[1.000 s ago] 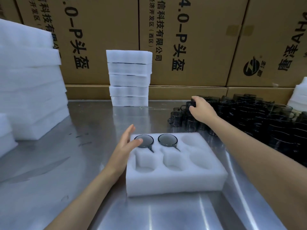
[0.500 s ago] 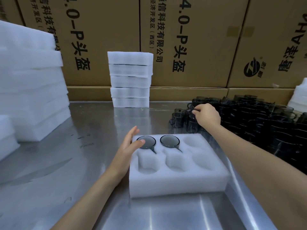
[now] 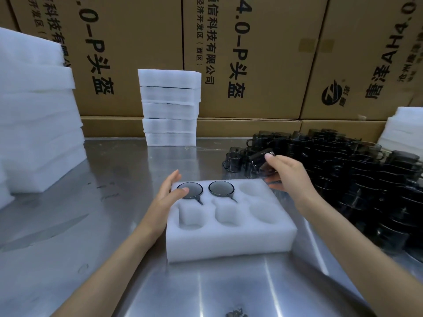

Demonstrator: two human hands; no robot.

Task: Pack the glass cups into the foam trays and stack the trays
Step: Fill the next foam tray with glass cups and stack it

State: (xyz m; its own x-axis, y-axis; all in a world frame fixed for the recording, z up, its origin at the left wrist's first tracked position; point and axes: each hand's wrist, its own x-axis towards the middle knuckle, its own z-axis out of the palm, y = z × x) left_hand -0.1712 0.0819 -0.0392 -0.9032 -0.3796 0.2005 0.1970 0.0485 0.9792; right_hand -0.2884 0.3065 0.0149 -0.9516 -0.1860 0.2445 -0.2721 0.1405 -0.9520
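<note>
White six-pocket foam tray (image 3: pixel 231 239) holds two dark glass cups (image 3: pixel 220 188) (rear pockets, upright).

Dim even light; glare streaks on steel table (image 3: pixel 114 225); wide-angle edge distortion.

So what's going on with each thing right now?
White foam tray: two far pockets filled, four empty.
Two dark glass cups in the tray: seated.
Dark glass cup in the right hand: lifted, tilted.
Left hand: open, touching the tray's edge.
Heap of dark cups: unpacked.
</note>
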